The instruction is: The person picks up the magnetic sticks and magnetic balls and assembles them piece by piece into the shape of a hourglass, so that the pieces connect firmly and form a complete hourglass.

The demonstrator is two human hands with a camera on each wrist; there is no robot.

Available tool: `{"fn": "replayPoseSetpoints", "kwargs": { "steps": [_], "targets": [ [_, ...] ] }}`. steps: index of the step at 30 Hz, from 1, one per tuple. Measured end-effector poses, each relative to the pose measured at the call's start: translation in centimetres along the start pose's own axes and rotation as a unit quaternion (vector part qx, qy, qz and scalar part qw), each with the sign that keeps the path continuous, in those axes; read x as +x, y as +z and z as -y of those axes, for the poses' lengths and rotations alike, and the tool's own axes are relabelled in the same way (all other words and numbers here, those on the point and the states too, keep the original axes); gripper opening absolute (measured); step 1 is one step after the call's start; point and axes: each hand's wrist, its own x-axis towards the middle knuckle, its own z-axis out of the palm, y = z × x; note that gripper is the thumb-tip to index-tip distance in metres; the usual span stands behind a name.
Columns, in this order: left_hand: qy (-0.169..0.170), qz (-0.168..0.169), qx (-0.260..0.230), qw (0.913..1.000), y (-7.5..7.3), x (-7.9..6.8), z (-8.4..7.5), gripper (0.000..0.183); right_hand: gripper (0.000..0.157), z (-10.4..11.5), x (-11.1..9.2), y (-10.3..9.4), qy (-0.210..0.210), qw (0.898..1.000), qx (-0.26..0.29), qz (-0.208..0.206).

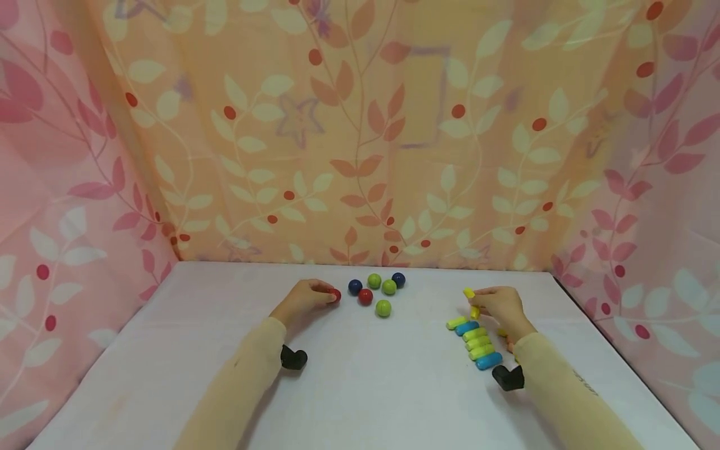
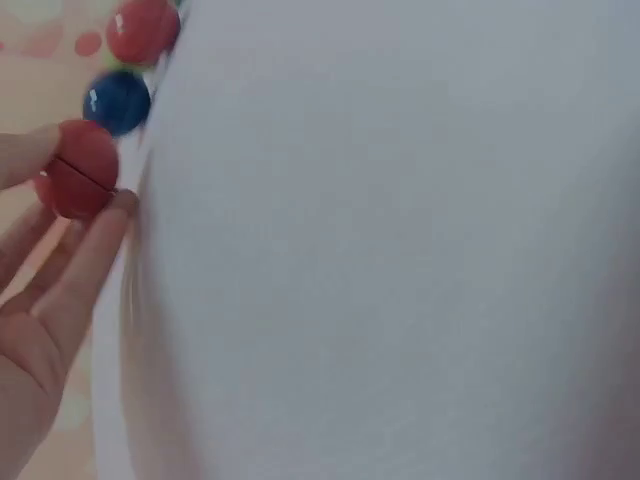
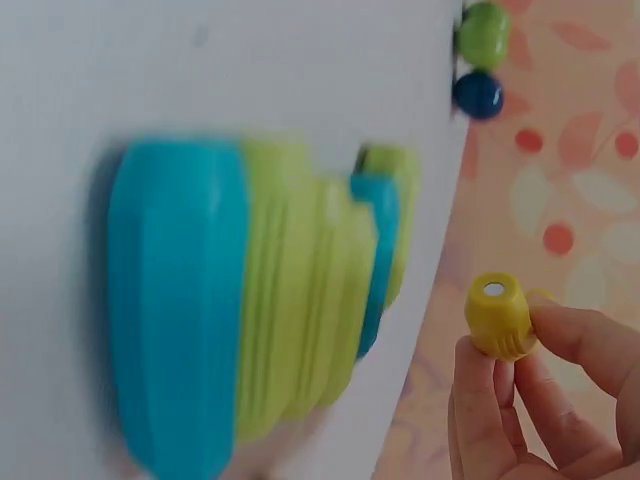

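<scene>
My left hand [image 1: 306, 299] pinches a red ball [image 2: 88, 165] between thumb and fingertips. A dark seam runs round the ball. Just right of it are a dark blue ball [image 1: 355, 287] and a second red ball [image 1: 365, 297]. My right hand [image 1: 502, 306] pinches a yellow stick piece [image 3: 498, 315] with a round silvery spot on its end. In the head view yellow shows above and below those fingertips. Close under that hand lies a slanting row of sticks, with lime-green ones [image 1: 478, 342] between blue ones [image 1: 488, 360].
Green balls [image 1: 383, 308] and another dark blue ball [image 1: 398, 279] sit at the table's far middle. Orange and yellow pieces [image 1: 509, 344] lie partly hidden beside the right wrist. Patterned cloth [image 1: 360, 156] walls the white table [image 1: 360, 387] at the back and sides.
</scene>
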Motion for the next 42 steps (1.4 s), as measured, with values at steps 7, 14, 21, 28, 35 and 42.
{"fn": "replayPoseSetpoints", "kwargs": {
  "steps": [7,14,21,28,35,42],
  "targets": [
    [-0.022,0.019,-0.043,0.9987,0.9,-1.5,0.5,0.034,0.043,1.2,-1.1,3.0,-0.038,0.998,-0.019,0.035],
    [-0.036,0.049,-0.125,0.9903,2.0,-3.1,0.7,0.039,0.035,1.6,-2.6,6.3,-0.039,0.998,-0.004,0.054],
    [-0.026,0.058,-0.135,0.9888,3.4,-4.5,0.3,0.037,0.029,2.0,-3.8,9.2,-0.043,0.997,0.009,0.066],
    [-0.057,0.041,-0.149,0.9863,4.5,-5.1,0.3,0.041,0.023,1.9,-4.4,11.1,-0.05,0.995,-0.002,0.088],
    [-0.041,0.023,-0.198,0.979,5.7,-5.3,0.4,0.04,0.018,2.1,-5.4,12.6,-0.07,0.992,-0.01,0.1],
    [-0.034,0.044,-0.21,0.9761,6.6,-5.8,0.0,0.039,0.016,2.3,-6.0,13.2,-0.078,0.991,-0.02,0.105]
  ]
}}
